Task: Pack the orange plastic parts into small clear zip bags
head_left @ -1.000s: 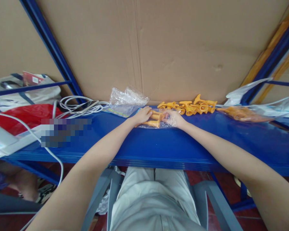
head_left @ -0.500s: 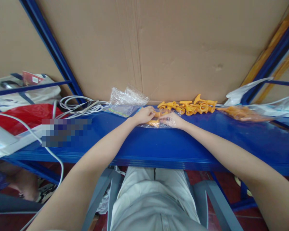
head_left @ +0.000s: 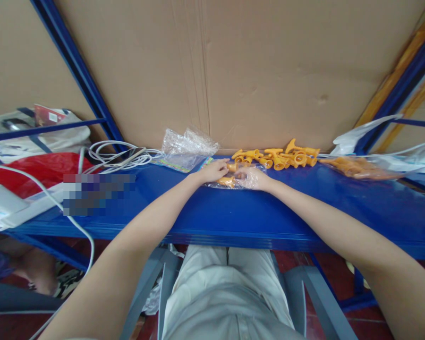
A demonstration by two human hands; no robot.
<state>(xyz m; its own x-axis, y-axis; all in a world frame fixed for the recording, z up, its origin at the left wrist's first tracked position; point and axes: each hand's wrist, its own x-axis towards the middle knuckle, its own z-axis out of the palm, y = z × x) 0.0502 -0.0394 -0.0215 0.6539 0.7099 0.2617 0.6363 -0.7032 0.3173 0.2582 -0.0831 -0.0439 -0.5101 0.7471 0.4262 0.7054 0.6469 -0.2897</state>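
Observation:
A clear plastic bag (head_left: pixel 233 184) with orange pieces lies on the blue table (head_left: pixel 248 212). My left hand (head_left: pixel 214 170) is at its left side, fingers closed by an orange piece (head_left: pixel 232 167); what they pinch is too small to tell. My right hand (head_left: pixel 253 177) is at the bag's right side, with clear film over its fingers, so its grip is hard to make out. Another orange piece (head_left: pixel 226 181) shows in the bag between the hands. Behind the right hand lies a row of loose orange cone-shaped pieces (head_left: pixel 279 160).
Crumpled clear plastic (head_left: pixel 187 141) and flat printed bags (head_left: pixel 182 161) lie behind my left hand. Farther right is a filled bag of orange pieces (head_left: pixel 357 167). White cables (head_left: pixel 116 153), a red bag (head_left: pixel 38 172) and a white power strip (head_left: pixel 28 205) are at the left.
My right hand has shifted slightly and its fingers now sit more under the clear film. The left hand has hardly moved. The loose orange pieces stay in place.

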